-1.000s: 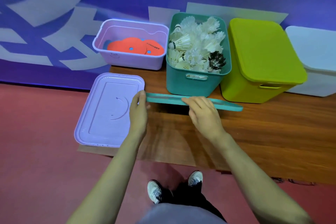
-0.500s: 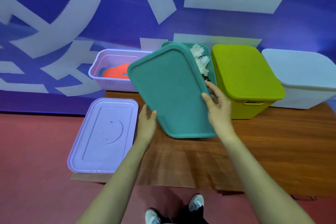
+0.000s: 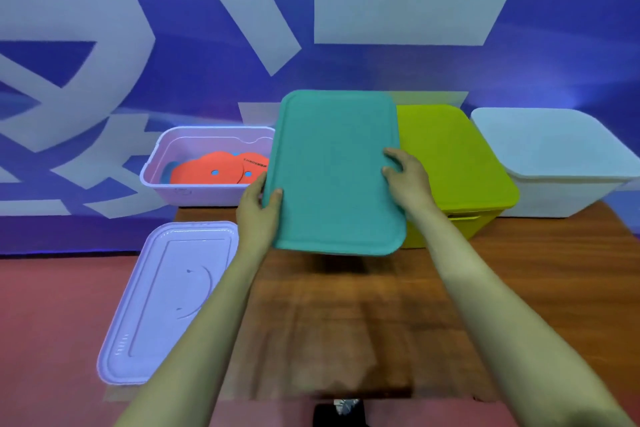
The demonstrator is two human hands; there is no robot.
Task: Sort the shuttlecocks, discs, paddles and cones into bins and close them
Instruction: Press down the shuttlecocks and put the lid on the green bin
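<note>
A teal lid lies squarely over the teal bin, hiding the bin and the shuttlecocks in it. My left hand grips the lid's left edge, thumb on top. My right hand holds the lid's right edge, fingers curled onto its top. To the left stands an open lilac bin with orange discs inside. Its lilac lid lies flat on the floor in front of it.
A lime-green bin with its lid on stands right of the teal one, and a white lidded bin stands further right. All rest on a wooden board against a blue wall. Red floor lies to the left.
Both hands lifted the teal lid off the board, turned it lengthways and lowered it flat over the teal bin, covering the shuttlecocks. The camera has tilted up.
</note>
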